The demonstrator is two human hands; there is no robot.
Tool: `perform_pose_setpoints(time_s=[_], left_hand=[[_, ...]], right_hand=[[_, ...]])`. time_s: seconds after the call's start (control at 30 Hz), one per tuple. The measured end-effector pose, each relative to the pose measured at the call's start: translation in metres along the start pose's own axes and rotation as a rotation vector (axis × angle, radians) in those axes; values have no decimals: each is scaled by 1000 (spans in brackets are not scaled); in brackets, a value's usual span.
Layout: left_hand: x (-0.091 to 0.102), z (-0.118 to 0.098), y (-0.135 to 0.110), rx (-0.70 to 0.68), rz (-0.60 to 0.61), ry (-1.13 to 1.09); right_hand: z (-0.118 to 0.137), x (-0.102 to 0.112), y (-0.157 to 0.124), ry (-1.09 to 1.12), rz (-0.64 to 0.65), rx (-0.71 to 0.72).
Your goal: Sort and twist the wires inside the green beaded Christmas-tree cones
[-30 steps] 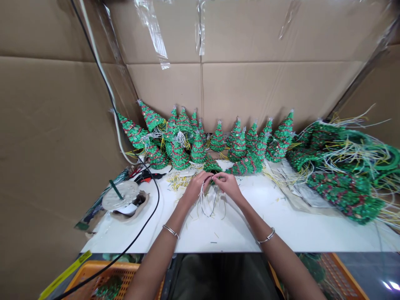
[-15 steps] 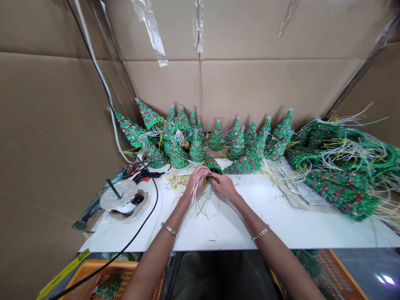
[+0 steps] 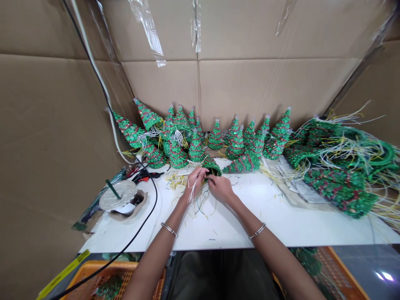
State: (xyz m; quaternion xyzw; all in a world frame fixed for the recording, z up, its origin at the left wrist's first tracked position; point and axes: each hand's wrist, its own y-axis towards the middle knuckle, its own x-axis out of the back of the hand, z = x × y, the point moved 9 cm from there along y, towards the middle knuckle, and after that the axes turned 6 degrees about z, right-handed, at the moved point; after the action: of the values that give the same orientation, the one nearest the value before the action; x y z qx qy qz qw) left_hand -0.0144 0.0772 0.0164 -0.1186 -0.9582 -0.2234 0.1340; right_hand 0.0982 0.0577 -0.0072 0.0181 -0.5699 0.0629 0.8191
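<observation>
My left hand (image 3: 194, 182) and my right hand (image 3: 219, 187) meet at the middle of the white table (image 3: 281, 225). Both pinch a bundle of thin white, yellow and green wires (image 3: 197, 199) that hangs from a small green sequinned tree (image 3: 213, 166) lying on its side just beyond my fingers. The left hand's fingers are closed round the white wire ends. The right hand's fingers are curled at the tree's open base. A silver bangle sits on each wrist.
A row of green cone trees (image 3: 237, 141) stands along the cardboard back wall. A heap of flat green pieces with loose wires (image 3: 340, 166) fills the right side. A wire spool (image 3: 118, 196), red-handled cutters (image 3: 142, 177) and a black cable (image 3: 146, 216) lie left. Orange crates (image 3: 93, 279) sit below the table edge.
Both hands have shifted slightly left and toward the lying tree, staying closed on the wires. The view has tilted a little.
</observation>
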Motion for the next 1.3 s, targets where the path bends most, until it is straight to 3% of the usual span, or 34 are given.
perform_pose_setpoints(time_s=[0.13,0.53,0.87,1.03,1.2,1.3], left_hand=[[1,-3,-1,27,8,10],[0,-1,-1,57,13,37],[1,-11,-2,-15,25,157],[0,-20,-2,-118,43,247],[-6,-26,-4,-215,117,351],[-5,-26,-5,-237,120,376]], right_hand=[[-2,-3,0,37,9,5],[-11,-7,8,26,-6,-186],[-18,-12,11,261,-50,-240],[-24,-17,11,596,-48,-213],[-21,-31,9,1188,89,-149],[-14,-28,6,1365,154,-72]])
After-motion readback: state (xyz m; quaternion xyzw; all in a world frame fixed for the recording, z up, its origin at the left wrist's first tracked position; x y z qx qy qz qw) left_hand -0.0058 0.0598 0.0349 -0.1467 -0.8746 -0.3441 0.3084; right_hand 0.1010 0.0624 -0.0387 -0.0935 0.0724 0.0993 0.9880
